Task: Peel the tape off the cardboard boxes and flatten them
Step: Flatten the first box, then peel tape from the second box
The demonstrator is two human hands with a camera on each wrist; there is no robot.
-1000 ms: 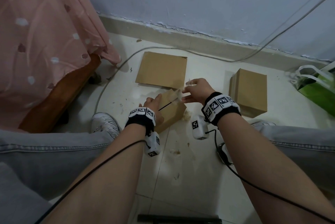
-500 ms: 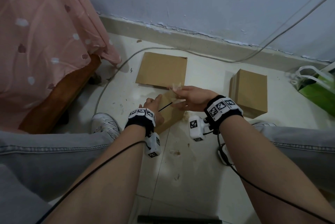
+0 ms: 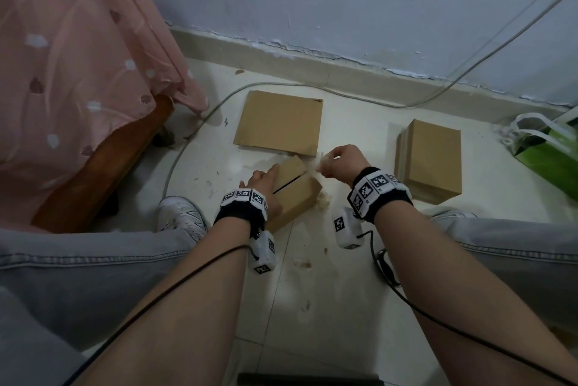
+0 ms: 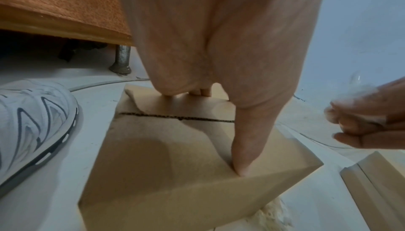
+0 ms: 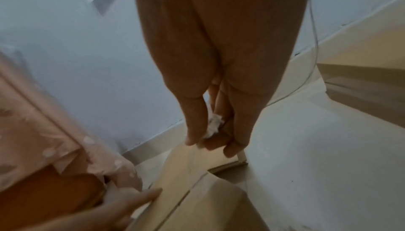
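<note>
A small brown cardboard box stands on the floor between my knees, its top seam a dark open slit. My left hand lies on its left side with straight fingers, the thumb pressing the top flap of the box. My right hand hovers just past the box's far right corner and pinches a crumpled wad of clear tape. In the right wrist view the whitish tape wad sits between thumb and fingertips, above the box.
A flattened cardboard sheet lies beyond the box. Another closed box stands at the right, a green bag past it. A bed with pink cloth fills the left. A cable curves over the floor; my shoe is close.
My right hand rolled palm-up half a second ago and has turned knuckles-up again, still pinching the tape wad. The left hand and the box have stayed put.
</note>
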